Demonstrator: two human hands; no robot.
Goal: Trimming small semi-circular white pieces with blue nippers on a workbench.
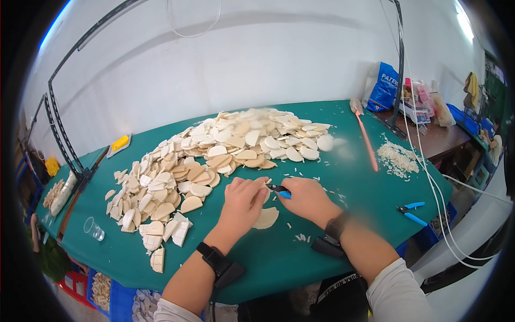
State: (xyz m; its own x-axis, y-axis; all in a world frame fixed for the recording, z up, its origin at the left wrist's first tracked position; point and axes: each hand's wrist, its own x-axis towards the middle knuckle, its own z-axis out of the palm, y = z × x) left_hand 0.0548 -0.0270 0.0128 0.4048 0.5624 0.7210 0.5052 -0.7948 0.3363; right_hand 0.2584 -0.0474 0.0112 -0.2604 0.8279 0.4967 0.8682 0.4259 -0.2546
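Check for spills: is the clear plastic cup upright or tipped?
Tipped: the clear cup lies on its side on the green table.

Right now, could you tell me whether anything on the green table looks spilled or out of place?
Small pale offcut scraps lie strewn in a loose patch at the right of the green table, with more flecks near the right hand, which holds blue-handled cutters. The heap of cream half-round pieces sprawls unsorted.

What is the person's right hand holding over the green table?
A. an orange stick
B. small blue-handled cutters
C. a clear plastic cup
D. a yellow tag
B: the right hand grips small blue-handled cutters, their tip meeting the left hand, above a pale half-round piece on the green table.
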